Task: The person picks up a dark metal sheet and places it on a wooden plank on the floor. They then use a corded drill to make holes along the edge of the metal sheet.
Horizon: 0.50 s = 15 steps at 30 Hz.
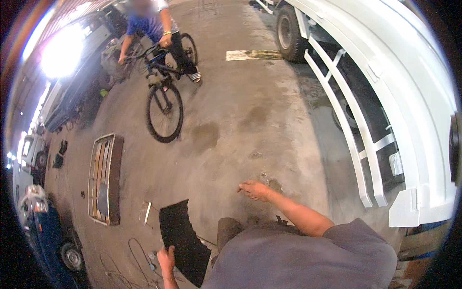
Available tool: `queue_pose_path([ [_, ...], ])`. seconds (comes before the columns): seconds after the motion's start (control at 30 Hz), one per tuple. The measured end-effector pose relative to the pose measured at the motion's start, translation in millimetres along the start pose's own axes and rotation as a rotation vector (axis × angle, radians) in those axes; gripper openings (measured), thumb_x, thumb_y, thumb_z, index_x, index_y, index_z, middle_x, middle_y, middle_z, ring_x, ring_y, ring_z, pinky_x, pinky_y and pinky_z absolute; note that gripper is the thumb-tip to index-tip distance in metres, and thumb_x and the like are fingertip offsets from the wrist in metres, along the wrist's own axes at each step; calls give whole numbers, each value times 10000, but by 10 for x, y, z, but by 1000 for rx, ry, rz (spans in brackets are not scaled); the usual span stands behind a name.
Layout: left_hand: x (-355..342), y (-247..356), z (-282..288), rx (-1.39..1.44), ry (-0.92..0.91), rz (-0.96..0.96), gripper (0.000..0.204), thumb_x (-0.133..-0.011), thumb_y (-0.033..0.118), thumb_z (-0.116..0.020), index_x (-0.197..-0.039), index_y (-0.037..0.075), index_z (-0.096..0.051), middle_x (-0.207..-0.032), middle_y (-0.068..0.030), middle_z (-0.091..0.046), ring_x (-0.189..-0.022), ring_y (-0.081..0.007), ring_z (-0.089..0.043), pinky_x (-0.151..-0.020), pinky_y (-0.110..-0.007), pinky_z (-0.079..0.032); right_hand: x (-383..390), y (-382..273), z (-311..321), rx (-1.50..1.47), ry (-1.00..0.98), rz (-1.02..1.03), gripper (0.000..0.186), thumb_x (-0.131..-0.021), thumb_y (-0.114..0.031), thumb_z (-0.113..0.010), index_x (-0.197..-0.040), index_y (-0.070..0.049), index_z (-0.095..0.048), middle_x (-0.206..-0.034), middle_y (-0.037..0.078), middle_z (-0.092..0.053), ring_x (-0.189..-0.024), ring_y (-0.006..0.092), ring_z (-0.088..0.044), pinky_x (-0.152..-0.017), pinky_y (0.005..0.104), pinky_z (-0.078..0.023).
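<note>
A black flat sheet point(180, 231) with a ragged right edge hangs at my left side, low in the head view. My left hand point(166, 259) grips its left edge, with the thumb over the sheet. My right hand point(255, 190) is held out in front of me over the concrete floor, its fingers partly stretched out and holding nothing. One of my knees point(228, 230) shows between the sheet and my right forearm.
Ahead, a person point(154, 26) rides a bicycle point(165, 108). A metal frame with slats point(105, 178) lies at left, near a thin white strip point(147, 213) and a cable point(139, 257). A white truck point(409, 111) with side rails point(349, 113) lines the right. A blue vehicle point(50, 241) stands at lower left.
</note>
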State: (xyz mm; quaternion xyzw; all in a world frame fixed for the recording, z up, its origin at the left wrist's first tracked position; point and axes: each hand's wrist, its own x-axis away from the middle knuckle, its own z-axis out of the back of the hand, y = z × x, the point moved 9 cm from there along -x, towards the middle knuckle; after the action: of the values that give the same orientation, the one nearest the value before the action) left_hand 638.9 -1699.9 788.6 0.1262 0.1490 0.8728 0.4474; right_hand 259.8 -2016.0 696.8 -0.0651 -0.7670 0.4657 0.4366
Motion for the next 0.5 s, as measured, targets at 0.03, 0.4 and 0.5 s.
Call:
queue_pose_path([
  [0.03, -332, 212, -7, -6, -43, -22, 310, -880, 266, -662, -973, -29, -678, -850, -277, -670, -825, -493, -628, -724, -530, -483, -47, -81, 17, 4, -13, 8, 385, -1048, -390, -497, -1166, -51, -637, -624, -62, -314, -523, 74, -299, -448, 257, -264],
  [0.4, -3683, 2641, -851, 100, -342, -355, 421, -890, 347, -643, -1013, -55, -678, -947, -297, -678, -969, -477, -639, -842, -518, -485, -359, 204, 1595, -583, 439, 4, 332, -1015, -375, -567, -1129, -68, -618, -607, -39, -373, -485, 93, -323, -407, 271, -254],
  [0.5, -4301, 3610, -1055, 132, -371, -421, 423, -881, 347, -656, -999, -58, -680, -939, -294, -682, -958, -464, -650, -837, -512, -489, -331, 1, 1955, -684, 527, 76, 329, -1010, -374, -573, -1124, -70, -621, -607, -35, -390, -478, 97, -337, -399, 276, -266],
])
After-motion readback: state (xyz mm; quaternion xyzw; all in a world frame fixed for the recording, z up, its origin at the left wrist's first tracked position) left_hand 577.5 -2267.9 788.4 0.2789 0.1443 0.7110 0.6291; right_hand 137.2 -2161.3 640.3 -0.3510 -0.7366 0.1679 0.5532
